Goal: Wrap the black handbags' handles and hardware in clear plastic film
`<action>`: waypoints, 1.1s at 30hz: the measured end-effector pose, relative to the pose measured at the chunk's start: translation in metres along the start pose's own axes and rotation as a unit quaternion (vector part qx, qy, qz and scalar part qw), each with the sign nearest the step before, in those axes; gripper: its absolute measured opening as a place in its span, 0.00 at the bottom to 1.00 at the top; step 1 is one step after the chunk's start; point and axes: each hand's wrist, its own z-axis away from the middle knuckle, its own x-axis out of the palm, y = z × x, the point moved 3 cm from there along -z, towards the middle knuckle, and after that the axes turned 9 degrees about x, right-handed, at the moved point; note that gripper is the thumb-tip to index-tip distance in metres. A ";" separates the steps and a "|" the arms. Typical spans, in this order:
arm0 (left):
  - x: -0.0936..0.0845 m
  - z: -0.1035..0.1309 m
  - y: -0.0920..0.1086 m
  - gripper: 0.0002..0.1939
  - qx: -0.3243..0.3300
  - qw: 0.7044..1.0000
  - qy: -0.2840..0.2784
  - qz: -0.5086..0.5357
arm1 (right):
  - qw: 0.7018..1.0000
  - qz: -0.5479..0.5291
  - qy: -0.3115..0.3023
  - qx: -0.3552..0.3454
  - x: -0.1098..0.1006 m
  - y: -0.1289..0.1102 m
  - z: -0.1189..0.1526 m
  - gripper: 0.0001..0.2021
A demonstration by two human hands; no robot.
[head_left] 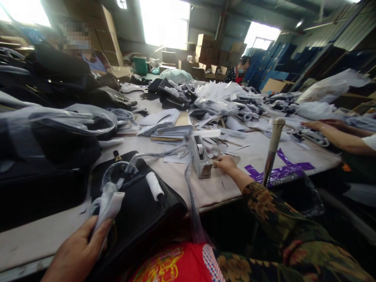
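A black handbag (141, 199) lies tilted at the table's near edge, with white foam and clear plastic film around its handle parts. My left hand (78, 250) is closed around the bag's foam-wrapped handle (110, 205). A grey tape dispenser (201, 160) stands to the right of the bag. Just beside its lower right side is my right hand (227, 164), fingers pinched together; what they hold, if anything, is too small to make out. A long clear plastic strip (188, 184) hangs over the table edge between bag and dispenser.
More black bags (44, 145) in plastic crowd the left. Paper stacks (167, 127) and wrapped parts (246, 105) cover the table's middle. A metal post (273, 149) rises by purple tape (288, 172) at the near edge. A co-worker's hands (320, 125) work at right.
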 end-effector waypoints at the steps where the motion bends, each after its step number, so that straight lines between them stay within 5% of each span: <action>1: 0.002 -0.001 -0.004 0.28 -0.006 1.000 -0.015 -0.006 | 1.000 -0.014 -0.004 0.005 0.001 0.003 -0.001 0.15; 9: 0.010 -0.005 -0.015 0.29 -0.011 0.999 -0.028 -0.012 | 0.997 -0.071 -0.016 0.020 0.006 0.017 -0.005 0.12; 18: -0.007 0.002 0.016 0.33 -0.051 0.997 -0.054 0.025 | 0.995 0.012 0.049 -0.085 -0.011 0.010 0.017 0.13; 24: -0.006 0.002 0.019 0.34 -0.044 0.996 -0.076 0.013 | 0.972 0.093 0.004 -0.215 -0.010 -0.002 0.036 0.12; 33: -0.007 0.002 0.016 0.36 -0.046 0.996 -0.070 -0.005 | 0.962 0.153 -0.081 -0.211 -0.013 -0.017 0.015 0.10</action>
